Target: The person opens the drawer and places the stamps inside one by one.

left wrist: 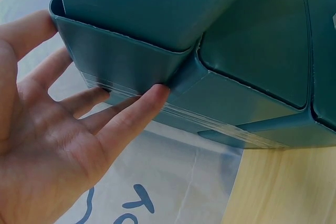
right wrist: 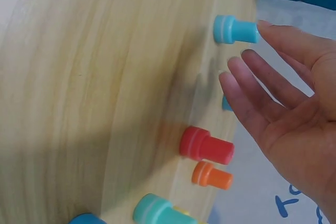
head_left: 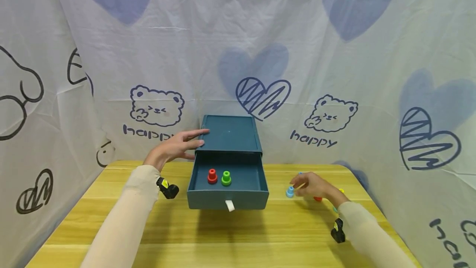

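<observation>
A dark teal drawer box (head_left: 230, 133) stands against the back cloth, its top drawer (head_left: 227, 200) pulled out. Inside the drawer are a red peg (head_left: 212, 176) and a green peg (head_left: 226, 178), both upright. My left hand (head_left: 178, 146) rests with spread fingers along the box's left edge; in the left wrist view, fingertips touch the side wall (left wrist: 121, 51). On the table to the right, my right hand (head_left: 312, 185) is beside a light blue peg (head_left: 289, 192). Seen from the right wrist, one fingertip is right at the top of that peg (right wrist: 236, 30), the other fingers loosely extended.
Around the right hand stand a red peg (right wrist: 207, 145), an orange peg (right wrist: 211, 176), a blue-green peg (right wrist: 160, 211) and a partly seen blue peg (right wrist: 87, 219). A white pull tab (head_left: 229, 205) hangs from the drawer front. Printed cloth (head_left: 230, 32) encloses the wooden table (head_left: 238, 243).
</observation>
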`<state>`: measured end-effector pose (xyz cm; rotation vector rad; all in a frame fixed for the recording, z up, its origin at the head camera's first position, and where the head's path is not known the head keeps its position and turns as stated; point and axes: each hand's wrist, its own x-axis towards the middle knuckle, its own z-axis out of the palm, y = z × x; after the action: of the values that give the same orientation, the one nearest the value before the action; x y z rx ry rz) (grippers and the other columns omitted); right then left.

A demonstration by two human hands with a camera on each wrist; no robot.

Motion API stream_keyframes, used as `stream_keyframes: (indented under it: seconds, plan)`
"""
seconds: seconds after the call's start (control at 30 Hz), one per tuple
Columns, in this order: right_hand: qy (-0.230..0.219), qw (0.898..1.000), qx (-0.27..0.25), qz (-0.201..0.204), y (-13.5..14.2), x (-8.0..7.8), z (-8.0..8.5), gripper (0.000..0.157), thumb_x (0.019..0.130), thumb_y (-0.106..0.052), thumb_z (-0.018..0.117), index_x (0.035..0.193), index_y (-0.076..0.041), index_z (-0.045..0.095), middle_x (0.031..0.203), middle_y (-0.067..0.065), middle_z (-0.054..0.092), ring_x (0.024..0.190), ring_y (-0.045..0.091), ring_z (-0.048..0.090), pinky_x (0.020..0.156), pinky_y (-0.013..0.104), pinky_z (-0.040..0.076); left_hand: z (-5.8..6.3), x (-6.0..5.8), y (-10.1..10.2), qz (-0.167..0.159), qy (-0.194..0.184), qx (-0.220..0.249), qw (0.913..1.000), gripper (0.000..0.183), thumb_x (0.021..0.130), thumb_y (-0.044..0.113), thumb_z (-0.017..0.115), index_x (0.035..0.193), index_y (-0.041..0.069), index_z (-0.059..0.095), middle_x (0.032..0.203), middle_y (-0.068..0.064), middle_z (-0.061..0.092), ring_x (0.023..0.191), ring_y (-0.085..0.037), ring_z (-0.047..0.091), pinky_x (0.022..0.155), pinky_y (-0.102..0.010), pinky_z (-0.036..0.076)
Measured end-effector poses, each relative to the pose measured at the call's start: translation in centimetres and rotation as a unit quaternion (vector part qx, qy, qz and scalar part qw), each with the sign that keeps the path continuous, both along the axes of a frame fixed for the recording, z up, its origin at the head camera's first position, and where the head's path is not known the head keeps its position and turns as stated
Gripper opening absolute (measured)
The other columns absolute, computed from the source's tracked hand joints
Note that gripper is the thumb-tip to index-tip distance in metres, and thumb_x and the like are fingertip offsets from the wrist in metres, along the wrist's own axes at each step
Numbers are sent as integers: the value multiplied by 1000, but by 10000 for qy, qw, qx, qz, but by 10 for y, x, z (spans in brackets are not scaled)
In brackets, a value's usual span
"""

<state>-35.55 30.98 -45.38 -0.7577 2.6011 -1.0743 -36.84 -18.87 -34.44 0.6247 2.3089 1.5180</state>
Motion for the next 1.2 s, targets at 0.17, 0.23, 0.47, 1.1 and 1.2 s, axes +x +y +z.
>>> stream_keyframes:
  seconds: [0.17,0.23,0.47,1.1,1.2]
  plan:
    - [-240,9996,-43,-146,1,0,-5,35,91,1,73,123,13,64,119,35,69,107,45,71,76,44,66,1,1,0,-23,17,-4,10000,63,107,34,55,164,23,30,175,-17,7,153,-50,30,114,-64,44]
    - [-304,9994,-68,-160,2,0,-6,35,91,1,73,123,13,64,118,36,68,104,43,73,73,45,66,2,1,0,-45,24,-10,10000,63,107,34,55,164,22,30,175,-17,6,153,-50,29,114,-64,44]
    - [-382,9989,-126,-232,1,-2,-5,35,92,1,72,123,14,63,116,34,69,98,36,75,73,45,65,4,0,0,-43,24,-7,10000,63,108,33,54,165,22,29,175,-17,6,154,-50,29,115,-64,43]
    - [-383,9979,-62,-517,-5,-6,-16,34,88,3,75,120,10,67,108,27,73,84,20,70,67,38,64,4,0,1,-23,-29,-23,10000,63,108,34,54,165,23,29,175,-16,6,154,-50,28,115,-64,42]
    - [-385,9972,11,-643,-7,-5,-18,31,88,1,77,117,7,69,107,23,74,83,19,69,67,35,64,2,1,1,-4,-61,-21,10000,64,108,34,54,165,23,29,175,-17,6,154,-50,28,116,-65,42]
